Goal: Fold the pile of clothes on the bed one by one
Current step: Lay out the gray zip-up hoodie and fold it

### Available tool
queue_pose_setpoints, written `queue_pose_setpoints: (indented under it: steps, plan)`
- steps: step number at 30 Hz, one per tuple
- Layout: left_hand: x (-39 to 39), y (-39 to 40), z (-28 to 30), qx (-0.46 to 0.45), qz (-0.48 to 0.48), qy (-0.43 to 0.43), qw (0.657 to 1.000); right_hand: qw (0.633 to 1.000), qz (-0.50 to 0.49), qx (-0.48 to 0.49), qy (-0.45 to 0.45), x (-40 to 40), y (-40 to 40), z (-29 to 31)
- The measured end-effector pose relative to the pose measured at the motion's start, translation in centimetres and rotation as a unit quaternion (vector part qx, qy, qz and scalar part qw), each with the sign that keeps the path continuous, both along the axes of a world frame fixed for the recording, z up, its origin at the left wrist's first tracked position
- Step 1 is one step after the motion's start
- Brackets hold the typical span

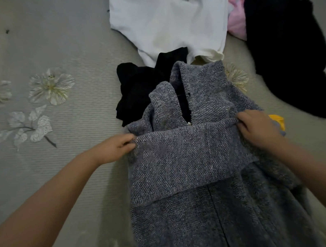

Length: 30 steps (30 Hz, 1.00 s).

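A grey knitted garment (206, 158) lay spread on the bed (58, 174), its hem toward the bed's near edge and its collar pointing toward the far edge. The left hand (115, 148) pinched one end of a band of the knit folded across the chest, fingers curled onto the cloth; the right hand (256, 127) gripped the other end in the same way. Holding both ends probably kept the fold straight and taut as it was laid. Toward the far edge waited the unfolded pile: a white shirt (169, 24), a small black garment (136, 91) touching the grey collar, a large black garment (290, 61) and something pink (237, 23). A yellow item (277, 119) peeped out beside the right hand.
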State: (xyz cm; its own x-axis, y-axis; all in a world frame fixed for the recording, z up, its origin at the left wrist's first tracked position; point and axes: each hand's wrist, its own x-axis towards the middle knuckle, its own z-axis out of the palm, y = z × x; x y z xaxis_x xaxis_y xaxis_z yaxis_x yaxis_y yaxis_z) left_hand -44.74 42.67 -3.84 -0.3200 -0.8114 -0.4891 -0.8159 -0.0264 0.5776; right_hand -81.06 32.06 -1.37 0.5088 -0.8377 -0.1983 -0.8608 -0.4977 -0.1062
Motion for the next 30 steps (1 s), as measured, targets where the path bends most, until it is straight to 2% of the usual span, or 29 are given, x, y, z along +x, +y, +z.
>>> queue_pose_setpoints:
  steps: [2, 4, 5, 7, 9, 11, 13, 17, 20, 22, 25, 27, 28, 30]
  plan:
    - [0.7, 0.6, 0.4, -0.033, -0.036, -0.032, 0.998, 1.0, 0.007, -0.007, 0.012, 0.3, -0.4, 0.0]
    - [2.2, 0.8, 1.1, -0.067, -0.066, -0.183, 0.979, 0.999, 0.022, -0.011, 0.032, 0.9, -0.5, -0.2]
    - [3.3, 0.7, 1.4, -0.071, -0.048, -0.249, 0.965, 0.999, 0.025, -0.016, 0.044, 1.4, -0.6, -0.1]
    - [5.4, 0.2, 1.9, -0.089, 0.013, -0.309, 0.947, 0.998, 0.031, -0.048, 0.038, 2.8, -0.8, 0.2]
    - [7.1, -0.3, 1.9, -0.086, 0.041, -0.339, 0.936, 0.997, 0.039, -0.072, 0.017, 4.4, -1.5, 0.1]
    - [7.6, -0.3, 1.1, -0.035, 0.049, -0.37, 0.927, 0.996, 0.046, -0.033, 0.069, 6.1, -2.0, -0.1]
    - [7.0, -0.4, -0.1, -0.003, 0.09, -0.383, 0.919, 0.994, 0.059, -0.036, 0.089, 7.2, -2.1, -0.5]
    - [6.3, -0.2, -2.2, 0.024, 0.129, -0.409, 0.903, 0.985, 0.082, -0.145, -0.048, 8.6, -2.0, -0.8]
    - [6.3, 0.2, -2.6, 0.03, 0.113, -0.446, 0.888, 0.976, 0.116, -0.174, -0.059, 10.0, -1.8, -1.2]
    - [5.8, 0.3, -2.3, 0.006, 0.162, -0.438, 0.884, 0.983, 0.079, -0.152, -0.061, 10.1, -1.8, -1.8]
    - [3.1, 0.6, -1.6, -0.122, 0.281, -0.328, 0.893, 0.988, 0.009, -0.148, -0.043, 8.8, -2.0, -3.0]
    - [-0.5, 1.4, -1.7, -0.24, 0.243, -0.259, 0.904, 0.992, -0.05, -0.108, -0.034, 7.5, -1.9, -3.7]
    - [-2.6, 2.1, -1.8, -0.24, 0.201, -0.23, 0.921, 0.993, -0.079, -0.081, -0.037, 6.9, -1.7, -4.1]
    - [-6.2, 4.0, -2.1, -0.159, 0.123, -0.202, 0.959, 0.994, -0.1, -0.032, -0.034, 5.5, -1.2, -5.1]
